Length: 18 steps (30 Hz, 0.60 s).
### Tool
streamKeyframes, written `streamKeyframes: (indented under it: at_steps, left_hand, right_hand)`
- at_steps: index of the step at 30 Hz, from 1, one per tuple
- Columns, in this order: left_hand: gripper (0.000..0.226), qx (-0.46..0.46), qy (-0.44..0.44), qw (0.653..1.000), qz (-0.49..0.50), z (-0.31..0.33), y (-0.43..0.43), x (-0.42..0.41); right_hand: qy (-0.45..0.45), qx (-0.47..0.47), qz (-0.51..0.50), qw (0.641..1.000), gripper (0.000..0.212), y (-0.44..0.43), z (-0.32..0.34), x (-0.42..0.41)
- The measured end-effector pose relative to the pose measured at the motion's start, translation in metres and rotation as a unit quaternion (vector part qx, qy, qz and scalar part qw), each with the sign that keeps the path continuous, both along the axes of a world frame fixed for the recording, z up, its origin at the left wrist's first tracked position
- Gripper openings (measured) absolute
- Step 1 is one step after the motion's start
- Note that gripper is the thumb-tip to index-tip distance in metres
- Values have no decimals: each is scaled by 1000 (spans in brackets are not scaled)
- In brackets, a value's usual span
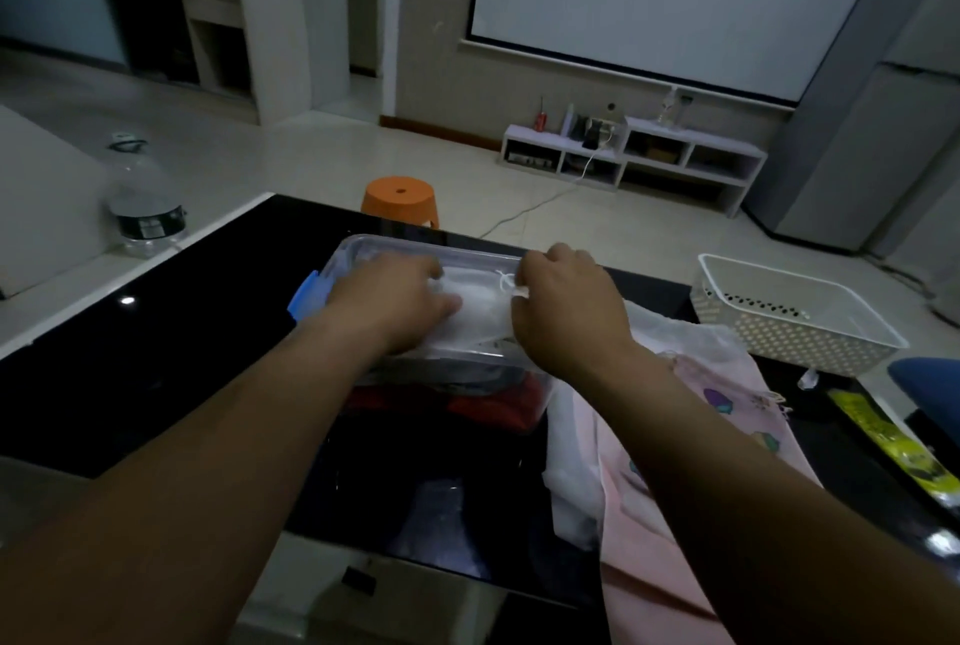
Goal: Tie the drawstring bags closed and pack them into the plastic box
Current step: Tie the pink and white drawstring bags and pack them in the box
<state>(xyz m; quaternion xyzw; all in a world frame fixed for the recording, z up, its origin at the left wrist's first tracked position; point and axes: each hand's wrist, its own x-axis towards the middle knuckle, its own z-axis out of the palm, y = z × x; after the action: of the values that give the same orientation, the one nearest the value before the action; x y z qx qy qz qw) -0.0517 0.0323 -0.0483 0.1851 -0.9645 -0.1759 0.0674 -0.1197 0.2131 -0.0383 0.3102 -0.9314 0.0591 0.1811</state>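
Note:
A clear plastic box (395, 245) with a blue latch (306, 296) stands on the black table. A white drawstring bag (480, 306) lies on top inside it, over dark and red bags (488, 405) seen through the front wall. My left hand (400, 298) presses flat on the white bag's left part. My right hand (566, 311) grips the bag's gathered right end, where the white cord (506, 280) shows beside the fingers. A pink patterned bag (727, 410) and a white bag (569, 467) lie on the table right of the box, under my right forearm.
A white perforated basket (795, 311) sits at the table's right end, with a yellow packet (888, 441) in front of it. An orange stool (400, 201) stands behind the table. A water bottle (145, 207) stands at the left on a pale ledge.

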Motion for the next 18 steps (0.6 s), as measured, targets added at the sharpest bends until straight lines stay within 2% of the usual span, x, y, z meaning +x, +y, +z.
streamKeyframes:
  at_steps: [2, 4, 5, 9, 12, 15, 18]
  left_hand:
    - [53, 49, -59, 997, -25, 0, 4, 2]
    - [54, 62, -101, 992, -31, 6, 5, 3]
    - [55, 66, -115, 991, -30, 8, 6, 3]
    - [56, 110, -118, 987, -17, 11, 8, 0]
    - [64, 101, -85, 991, -14, 8, 5, 0]
    - [65, 45, -17, 999, -21, 3, 7, -2]
    - [61, 9, 40, 998, -54, 4, 23, -4]
  right_hand:
    - [-93, 64, -2, 994, 29, -10, 2, -3]
    - [-222, 144, -47, 963, 35, -19, 3, -6]
    - [-248, 177, -57, 951, 37, -23, 3, -7]
    - [-253, 248, -39, 934, 36, -33, 10, -10]
    - [-259, 168, -43, 950, 46, -26, 8, -6]
    - [-154, -22, 6, 988, 47, -5, 3, 6]
    - [-88, -105, 31, 990, 44, 15, 2, 9]
